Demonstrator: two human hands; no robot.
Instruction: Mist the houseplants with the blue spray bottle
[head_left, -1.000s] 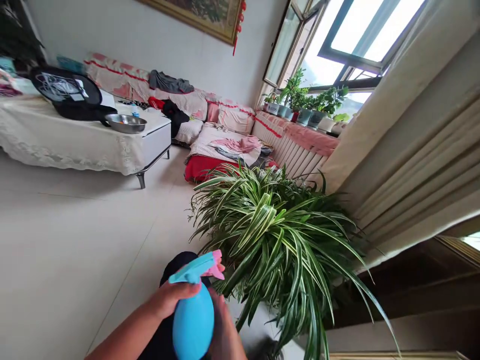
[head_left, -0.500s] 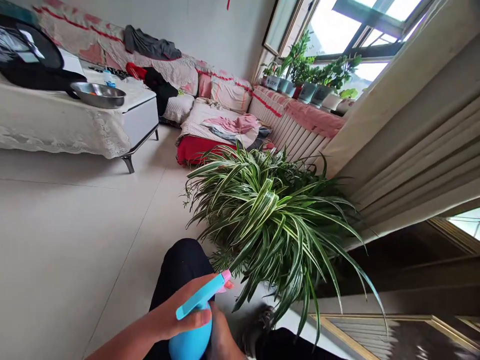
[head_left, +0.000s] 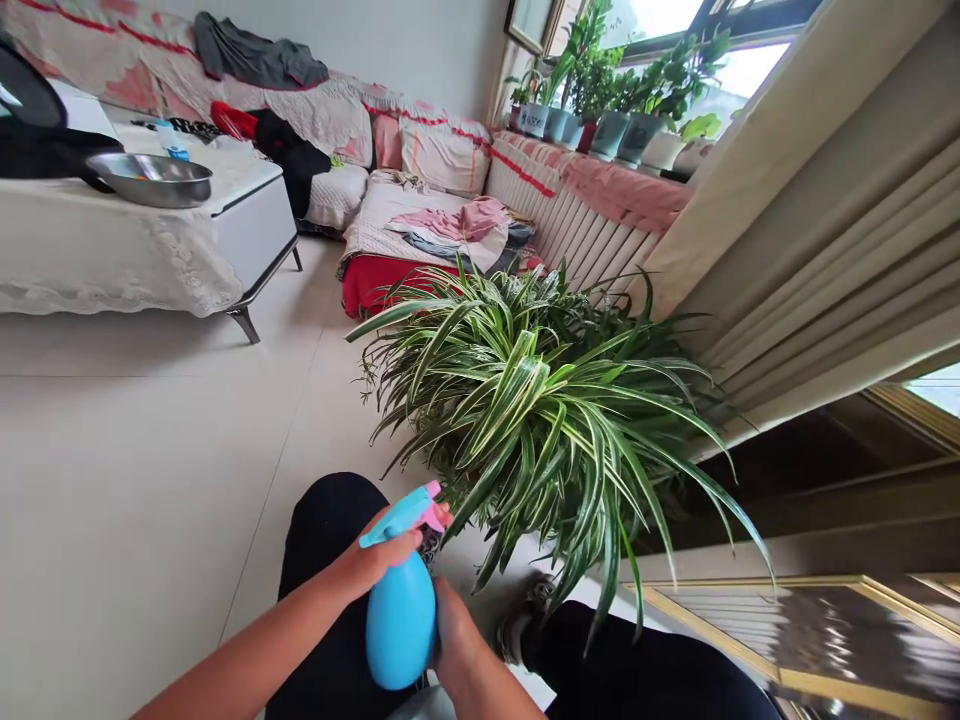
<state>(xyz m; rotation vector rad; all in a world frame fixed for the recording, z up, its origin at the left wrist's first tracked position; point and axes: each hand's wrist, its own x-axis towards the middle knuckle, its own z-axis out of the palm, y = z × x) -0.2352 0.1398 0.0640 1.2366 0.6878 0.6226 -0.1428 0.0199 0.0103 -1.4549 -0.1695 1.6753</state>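
A blue spray bottle (head_left: 401, 625) with a pink nozzle and trigger is held upright, slightly tilted, above my lap. My left hand (head_left: 381, 556) wraps round its neck from the left, with fingers by the pink trigger. Against the bottle's right side lies my right hand (head_left: 452, 628); its fingers are mostly hidden behind the blue body. The nozzle points up and right toward a large spider plant (head_left: 536, 420) with long green and white striped leaves. Some leaves look wet. The plant's pot is hidden under the foliage.
My dark-trousered knees (head_left: 330, 530) flank the bottle. A cloth-covered table (head_left: 172, 250) bears a metal bowl (head_left: 154, 182) at the left. Behind the plant is a sofa (head_left: 442, 150) with clothes. Potted plants (head_left: 615, 130) line the windowsill, and a curtain (head_left: 810, 210) hangs at the right.
The spray bottle and both hands have risen in view, showing more of the bottle's body. My view has shifted slightly, and the background has slid up and left.
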